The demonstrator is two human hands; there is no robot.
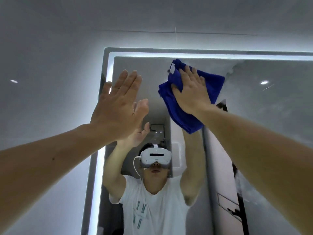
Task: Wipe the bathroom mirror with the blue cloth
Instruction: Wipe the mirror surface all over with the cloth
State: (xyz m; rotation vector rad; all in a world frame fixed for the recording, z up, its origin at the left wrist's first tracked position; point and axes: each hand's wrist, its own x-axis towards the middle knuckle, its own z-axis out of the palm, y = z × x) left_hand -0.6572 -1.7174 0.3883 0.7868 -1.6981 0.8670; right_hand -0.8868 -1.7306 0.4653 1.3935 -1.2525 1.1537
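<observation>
cloth: blue cloth (183,116), folded and a bit bunched, flat on the mirror (271,133) up near its top edge, a little right of the top-left corner
cloth direction: long axis runs pretty much up and down; the end with the white tag (172,68) points up at the top edge, and a folded corner points down
right hand: right hand (191,89) lies on the upper half of the cloth and presses it to the glass
right grip: fingers straight and spread apart, pointing up, thumb pushed into a fold on the left side, not clamped round the cloth
left hand: left hand (116,106) is raised over the mirror's left edge, well apart from the cloth
left grip: fingers straight and together, holding nothing; can't tell if the palm actually touches the glass
mirror edge: glowing light strip (110,70) runs along the top and left sides
reflection: both raised arms, a white headset (155,156) and a white T-shirt (152,209)
</observation>
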